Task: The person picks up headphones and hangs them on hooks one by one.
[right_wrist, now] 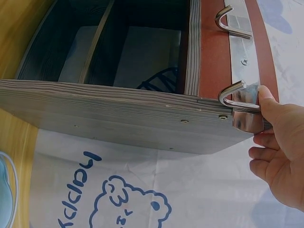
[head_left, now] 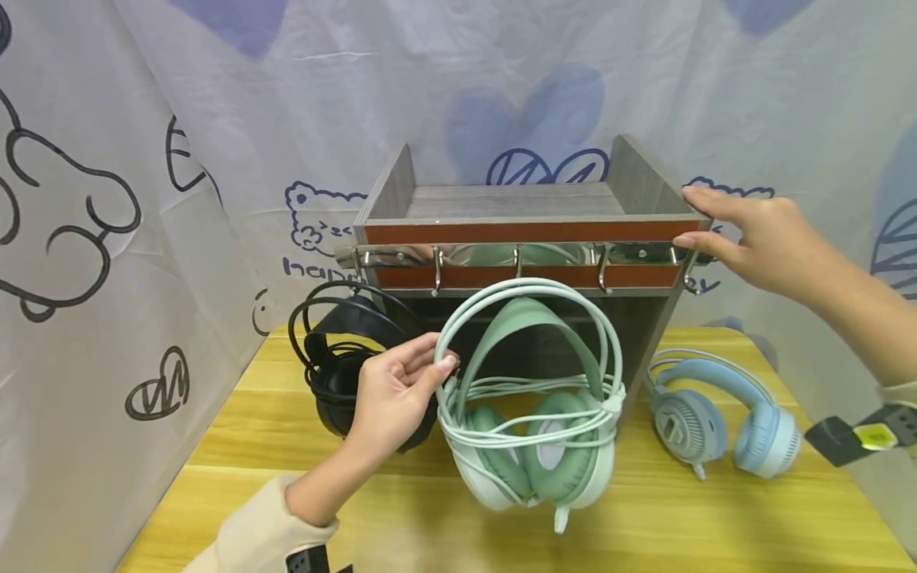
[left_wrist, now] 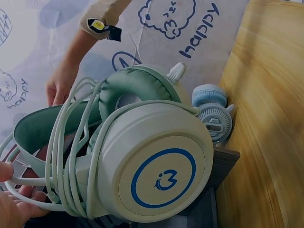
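Note:
My left hand (head_left: 394,390) pinches the headband wire of the mint-green and white headphones (head_left: 494,485) between thumb and fingers. Their cable is wound in loops around the ear cups, and the top of the band overlaps the middle hook's tip in the head view. In the left wrist view, the white ear cup (left_wrist: 156,161) with a blue ring faces the camera. My right hand (head_left: 762,239) grips the front right corner of a grey wooden shelf (head_left: 645,179), its thumb on the end of the metal hook rail (right_wrist: 243,47).
Black headphones (head_left: 333,382) hang at the rail's left end, partly behind my left hand. Light blue headphones (head_left: 691,430) lie on the yellow wood-grain table (head_left: 236,446), right of the shelf. A patterned cloth (head_left: 394,72) hangs behind and at the sides.

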### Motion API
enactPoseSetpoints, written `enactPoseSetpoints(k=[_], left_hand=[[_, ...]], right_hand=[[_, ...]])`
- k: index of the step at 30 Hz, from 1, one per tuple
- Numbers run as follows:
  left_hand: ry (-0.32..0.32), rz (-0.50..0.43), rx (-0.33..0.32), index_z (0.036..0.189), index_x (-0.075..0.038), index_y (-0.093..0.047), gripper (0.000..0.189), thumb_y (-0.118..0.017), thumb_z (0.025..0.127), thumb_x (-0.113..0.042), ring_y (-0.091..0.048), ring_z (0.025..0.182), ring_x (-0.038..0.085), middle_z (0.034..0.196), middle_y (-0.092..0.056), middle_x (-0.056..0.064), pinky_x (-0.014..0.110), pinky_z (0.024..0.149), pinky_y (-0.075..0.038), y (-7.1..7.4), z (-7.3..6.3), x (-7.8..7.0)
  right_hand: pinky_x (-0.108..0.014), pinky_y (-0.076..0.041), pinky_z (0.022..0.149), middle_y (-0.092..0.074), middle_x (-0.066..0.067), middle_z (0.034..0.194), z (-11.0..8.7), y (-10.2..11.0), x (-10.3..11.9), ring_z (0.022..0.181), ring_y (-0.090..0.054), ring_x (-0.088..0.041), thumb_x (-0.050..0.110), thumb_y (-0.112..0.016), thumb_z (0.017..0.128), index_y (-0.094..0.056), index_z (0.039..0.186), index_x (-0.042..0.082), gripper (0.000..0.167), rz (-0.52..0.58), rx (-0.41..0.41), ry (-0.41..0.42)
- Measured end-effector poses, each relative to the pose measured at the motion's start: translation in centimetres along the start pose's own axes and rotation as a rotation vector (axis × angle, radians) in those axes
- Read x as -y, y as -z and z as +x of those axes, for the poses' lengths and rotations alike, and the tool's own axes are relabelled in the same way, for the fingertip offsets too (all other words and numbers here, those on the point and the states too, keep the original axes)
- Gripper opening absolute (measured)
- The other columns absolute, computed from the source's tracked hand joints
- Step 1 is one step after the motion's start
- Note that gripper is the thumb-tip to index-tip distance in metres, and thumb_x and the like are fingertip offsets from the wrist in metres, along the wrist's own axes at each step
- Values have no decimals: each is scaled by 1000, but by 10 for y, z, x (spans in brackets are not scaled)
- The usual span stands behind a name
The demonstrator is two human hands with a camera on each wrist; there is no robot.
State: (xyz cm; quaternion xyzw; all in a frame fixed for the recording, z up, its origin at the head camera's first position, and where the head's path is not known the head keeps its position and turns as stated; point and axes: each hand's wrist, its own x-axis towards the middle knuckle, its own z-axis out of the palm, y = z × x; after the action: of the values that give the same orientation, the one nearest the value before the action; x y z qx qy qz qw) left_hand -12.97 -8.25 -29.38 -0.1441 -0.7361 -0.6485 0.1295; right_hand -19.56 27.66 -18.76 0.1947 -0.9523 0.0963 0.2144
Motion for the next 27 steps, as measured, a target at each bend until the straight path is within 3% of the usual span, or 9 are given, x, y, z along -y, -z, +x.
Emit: enactPoseSetpoints(k=[4,9,12,21,25,27], left_hand=[[14,9,-14,107,12,-63,25,-64,82,5,-69,86,32,94,-68,28,18,69,-56,-3,1,0],[35,15,-25,107,11,-63,25,-64,83,5,-69,87,33,95,-68,27,16,69,-55,-6,0,-1],[30,24,-27,106,11,-63,25,-64,83,4,-69,88,33,95,-68,27,17,69,-56,-7,0,-1],[-92,127,-13,104,12,-64,24,-65,82,3,-66,96,32,97,-68,26,29,79,-56,-12,0,-1],[-126,195,24,106,12,-63,27,-66,82,1,-64,100,32,98,-68,27,34,83,-54,-13,-1,-4],[-131,228,52,110,12,-61,30,-66,82,2,-64,101,30,98,-67,27,35,84,-54,-13,-1,-6]], right_hand=[[-62,-43,88,-43,-27,135,0,-1,1,103,-53,-52,20,-66,86,-43,136,-1,59,-1,2,-3],[-62,-43,88,-43,-27,135,-1,-1,2,101,-54,-52,21,-66,86,-43,136,-1,59,-2,-4,0],[-62,-42,90,-43,-27,135,-1,-1,2,109,-50,-52,21,-66,86,-43,136,-1,59,4,-4,-1],[-63,-41,92,-42,-27,137,-1,0,0,116,-45,-51,20,-66,86,-42,137,0,60,19,6,-16],[-63,-42,91,-42,-27,137,-1,0,0,111,-48,-52,21,-65,87,-42,137,0,59,11,5,-10],[-62,-44,88,-42,-27,136,-1,0,0,96,-57,-50,21,-65,87,-42,137,-1,59,5,2,-6]])
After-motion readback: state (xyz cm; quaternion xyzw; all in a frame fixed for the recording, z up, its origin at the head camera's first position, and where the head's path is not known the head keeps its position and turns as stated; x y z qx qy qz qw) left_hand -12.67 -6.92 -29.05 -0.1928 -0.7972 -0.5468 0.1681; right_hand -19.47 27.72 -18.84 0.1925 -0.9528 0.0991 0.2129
